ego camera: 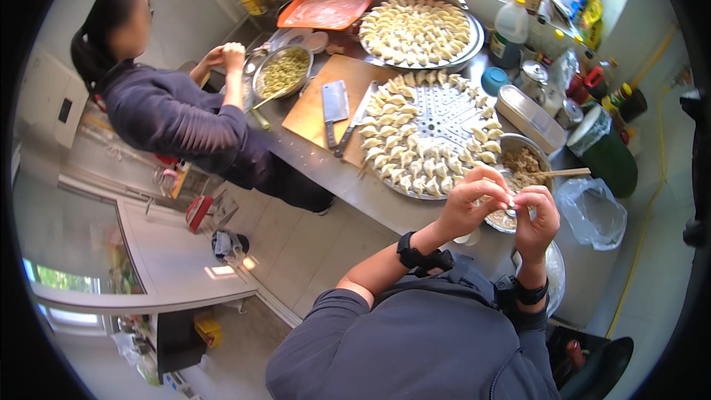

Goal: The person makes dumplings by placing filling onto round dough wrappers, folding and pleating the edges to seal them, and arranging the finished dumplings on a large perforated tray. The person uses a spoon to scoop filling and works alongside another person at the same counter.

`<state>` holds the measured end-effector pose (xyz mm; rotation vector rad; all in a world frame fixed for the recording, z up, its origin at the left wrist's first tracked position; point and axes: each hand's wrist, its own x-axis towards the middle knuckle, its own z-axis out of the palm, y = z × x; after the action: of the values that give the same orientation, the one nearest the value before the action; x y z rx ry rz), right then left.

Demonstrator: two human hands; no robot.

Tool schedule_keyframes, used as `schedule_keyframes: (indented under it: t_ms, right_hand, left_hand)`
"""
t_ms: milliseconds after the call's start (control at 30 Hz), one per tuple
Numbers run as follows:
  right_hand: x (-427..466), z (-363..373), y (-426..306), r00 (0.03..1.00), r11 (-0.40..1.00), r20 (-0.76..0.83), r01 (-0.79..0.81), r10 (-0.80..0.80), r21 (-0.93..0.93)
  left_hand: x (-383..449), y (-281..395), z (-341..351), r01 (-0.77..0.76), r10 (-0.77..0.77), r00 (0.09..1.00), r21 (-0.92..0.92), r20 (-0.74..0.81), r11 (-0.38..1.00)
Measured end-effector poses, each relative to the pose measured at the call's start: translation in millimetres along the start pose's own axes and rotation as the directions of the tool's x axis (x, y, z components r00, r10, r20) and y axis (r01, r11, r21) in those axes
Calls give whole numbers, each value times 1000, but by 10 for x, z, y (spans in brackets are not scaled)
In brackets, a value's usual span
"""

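My left hand [477,197] and my right hand [536,219] meet at the fingertips, pinching one small pale dumpling [511,201] between them. Beneath them stands a metal bowl of meat filling [522,160] with chopsticks [569,173] resting across it. Just beyond my left hand lies a round perforated metal tray [439,108], ringed with rows of dumplings [397,150]. Farther back, a second round tray holds many closely packed dumplings [416,30]. Wrappers [471,238] lie partly hidden by my left forearm at the counter's edge.
A cleaver [335,103] and a knife [355,119] lie on a wooden cutting board [311,105]. At the left a co-worker [172,105] stands by a bowl of green filling [284,71]. Bottles, jars, a plastic container [530,116] and a plastic bag [593,214] line the right side.
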<state>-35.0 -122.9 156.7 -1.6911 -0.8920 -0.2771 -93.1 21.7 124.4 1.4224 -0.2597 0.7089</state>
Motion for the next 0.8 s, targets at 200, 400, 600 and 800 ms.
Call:
schedule_keyframes:
  t_ms: [200,400,600,800]
  right_hand:
    - [-18,107,-20,998,955,27,-66,61,288]
    - [46,71,-30,986,989,165,-47,24,141]
    - [27,160,131,964,877,173,-256,201,406]
    - [83,459,503,918,890,391,-236,72,390]
  left_hand:
    - [81,8,-88,-224,219,973,53,78,973]
    - [50,-73,-210,-346,253,933,454,254,821]
    - [-137,-245,-79,-66,55,996,153,73,986]
    - [-506,-543,185,390,-345,888,104,-304,915]
